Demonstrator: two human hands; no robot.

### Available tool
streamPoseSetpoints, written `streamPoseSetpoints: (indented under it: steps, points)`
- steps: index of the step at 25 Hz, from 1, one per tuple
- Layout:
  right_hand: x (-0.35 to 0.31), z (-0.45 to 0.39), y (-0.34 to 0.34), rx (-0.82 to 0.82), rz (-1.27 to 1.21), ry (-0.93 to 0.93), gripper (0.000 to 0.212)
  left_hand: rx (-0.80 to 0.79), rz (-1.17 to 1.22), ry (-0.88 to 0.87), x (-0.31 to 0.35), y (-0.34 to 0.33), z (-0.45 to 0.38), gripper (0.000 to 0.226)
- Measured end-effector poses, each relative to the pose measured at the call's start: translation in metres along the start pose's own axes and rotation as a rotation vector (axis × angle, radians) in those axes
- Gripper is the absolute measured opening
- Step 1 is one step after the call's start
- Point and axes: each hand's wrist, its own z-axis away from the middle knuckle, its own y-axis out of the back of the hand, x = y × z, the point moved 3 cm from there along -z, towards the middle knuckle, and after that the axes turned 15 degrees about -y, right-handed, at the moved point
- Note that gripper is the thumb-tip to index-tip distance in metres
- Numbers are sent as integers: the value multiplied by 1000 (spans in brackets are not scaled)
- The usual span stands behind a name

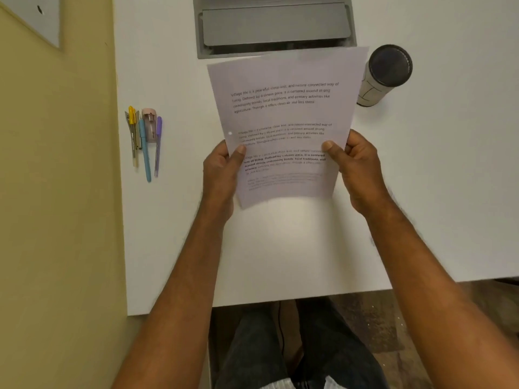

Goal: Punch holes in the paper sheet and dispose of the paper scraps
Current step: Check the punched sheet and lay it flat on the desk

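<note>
A printed paper sheet (283, 113) with several blocks of text is held up above the white desk, tilted slightly. One small round hole (230, 133) shows near its left edge. My left hand (222, 175) grips the sheet's lower left edge, thumb on top. My right hand (356, 167) grips the lower right edge the same way. A small pink hole punch (149, 124) lies among pens at the left of the desk, well away from both hands.
Several pens (144, 147) lie in a row by the desk's left edge. A cylindrical container with a dark lid (384, 74) stands at the right behind the sheet. A grey cable tray (275, 26) is set in the desk at the back. A yellow wall (56, 192) borders the left.
</note>
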Motion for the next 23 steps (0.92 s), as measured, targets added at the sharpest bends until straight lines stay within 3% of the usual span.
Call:
streamPoseSetpoints:
  steps: [7, 15, 23]
  points:
    - [-9, 25, 7, 32, -32, 78, 29, -60, -116, -126, 35, -3, 19, 21]
    - [6, 36, 14, 18, -83, 128, 38, -122, -173, -108, 27, -4, 37, 27]
    - [4, 45, 12, 46, -153, 158, 30, -23, -137, -120, 31, -8, 43, 21]
